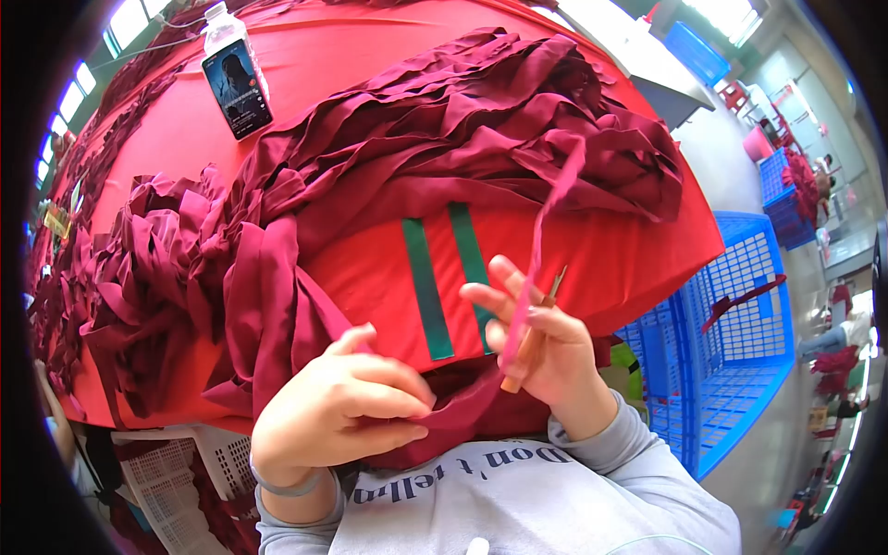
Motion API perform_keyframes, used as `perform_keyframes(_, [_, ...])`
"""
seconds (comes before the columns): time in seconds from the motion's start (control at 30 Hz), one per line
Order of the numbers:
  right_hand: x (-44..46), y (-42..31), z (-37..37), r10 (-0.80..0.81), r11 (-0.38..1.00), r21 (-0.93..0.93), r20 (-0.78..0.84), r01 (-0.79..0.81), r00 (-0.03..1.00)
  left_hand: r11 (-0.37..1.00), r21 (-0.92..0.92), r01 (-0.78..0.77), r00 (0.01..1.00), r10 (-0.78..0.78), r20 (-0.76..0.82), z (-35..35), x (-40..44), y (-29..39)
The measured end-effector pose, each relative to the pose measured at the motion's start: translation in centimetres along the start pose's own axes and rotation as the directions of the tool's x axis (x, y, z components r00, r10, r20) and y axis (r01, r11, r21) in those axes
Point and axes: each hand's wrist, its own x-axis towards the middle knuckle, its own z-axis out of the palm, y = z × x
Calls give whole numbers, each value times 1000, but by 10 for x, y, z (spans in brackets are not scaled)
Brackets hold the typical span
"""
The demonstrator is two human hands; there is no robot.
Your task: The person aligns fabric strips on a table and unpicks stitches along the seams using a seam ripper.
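Head view, and both hands are up at the near edge of the red-covered table point(351, 250). The right hand point(546, 347) has a slim wooden-handled tool point(524, 361) tucked in its grip, thin metal tip pointing up and away, the other fingers spread wide. Right across those fingers runs 1 narrow maroon fabric strip point(541, 231), dropping from the big ruffled maroon fabric pile point(416, 120) and bending over to the left hand point(342, 407). That left hand is loosely curled, its fingertips at the strip; whether they pinch it, I cannot tell. This strip looks light, soft and limp, probably ready to twist and slide, so I'd take it flat between thumb and forefinger by its edges, at 2 spots, with light tension. The tool looks light and stiff, best held by the wood, with the fine tip kept off the cloth. Beyond the hands lie 2 green tape strips point(428, 287); farther back, a phone point(236, 88) leans by a clear bottle point(222, 28).
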Motion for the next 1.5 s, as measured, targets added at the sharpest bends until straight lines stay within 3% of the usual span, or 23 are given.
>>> perform_keyframes(0.1, [14,-14,-21,-171,975,200,410,95,896,989,-136,54,996,-64,-68,-3,-6,2])
perform_keyframes(0.17, [8,-44,-19,-313,947,196,373,255,873,979,-180,92,979,-122,-161,-1,-9,1])
perform_keyframes(0.23, [-6,-88,-22,-492,869,156,167,469,855,887,-342,309,876,-406,-261,3,-13,7])
perform_keyframes(0.3, [-23,-142,-40,-591,784,-77,207,616,779,858,-311,409,772,-507,-382,9,-10,3])
perform_keyframes(0.43, [-65,-245,-72,-796,599,-250,-81,761,600,807,168,566,758,-430,-490,22,-11,-9])
perform_keyframes(0.47, [-67,-254,-53,-827,536,-269,-357,800,435,761,296,578,772,-392,-501,25,-12,-10])
perform_keyframes(0.57, [-97,-312,-109,-734,641,-397,-67,657,676,660,413,628,761,-411,-502,30,-10,-10])
perform_keyframes(0.6, [-76,-300,-77,-837,533,-562,-456,632,302,646,415,640,751,-411,-517,31,-10,-10])
perform_keyframes(0.63, [-91,-347,-137,-818,573,-669,-500,473,285,628,442,640,752,-396,-527,32,-9,-9])
perform_keyframes(0.7, [-81,-347,-145,-955,297,-954,-296,47,22,588,496,639,757,-365,-542,34,-5,-6])
perform_keyframes(0.73, [-80,-353,-168,-996,88,-990,-88,-114,-8,571,508,644,757,-379,-533,37,-4,-7])
perform_keyframes(0.77, [-80,-359,-189,-992,-121,-954,126,-274,-2,573,519,635,766,-378,-520,38,-3,-6])
perform_keyframes(0.8, [-80,-348,-180,-966,-225,-786,257,-576,27,574,529,625,775,-376,-508,40,-1,-6])
perform_keyframes(0.9, [-82,-351,-202,-972,-212,-677,217,-705,84,573,560,599,796,-348,-495,44,0,-8])
perform_keyframes(0.97, [-84,-362,-211,-973,-132,-578,231,-806,-6,540,590,600,797,-344,-496,47,3,-4])
perform_keyframes(1.07, [-77,-347,-178,-978,-50,-502,201,-863,-61,439,702,561,795,-46,-605,61,13,6])
perform_keyframes(1.1, [-72,-334,-149,-981,-33,-490,183,-871,-65,528,679,510,799,3,-602,69,12,7])
perform_keyframes(1.2, [-52,-276,-77,-977,-212,-598,135,-773,164,801,573,174,937,44,-346,78,12,4])
perform_keyframes(1.23, [-45,-257,-72,-939,-337,-726,214,-600,268,842,509,178,951,-14,-309,83,14,2])
perform_keyframes(1.27, [-38,-224,-47,-911,-326,-836,153,-441,383,822,534,198,961,-56,-270,86,14,-2])
perform_keyframes(1.37, [-27,-141,-9,-738,-431,-896,281,-107,614,779,591,209,973,-105,-207,91,15,-7])
perform_keyframes(1.43, [-26,-96,8,-541,-622,-782,460,34,704,773,600,208,974,-108,-199,93,15,-9])
perform_keyframes(1.5, [-28,-54,22,-315,-650,-728,519,218,795,782,587,210,972,-104,-209,92,15,-11])
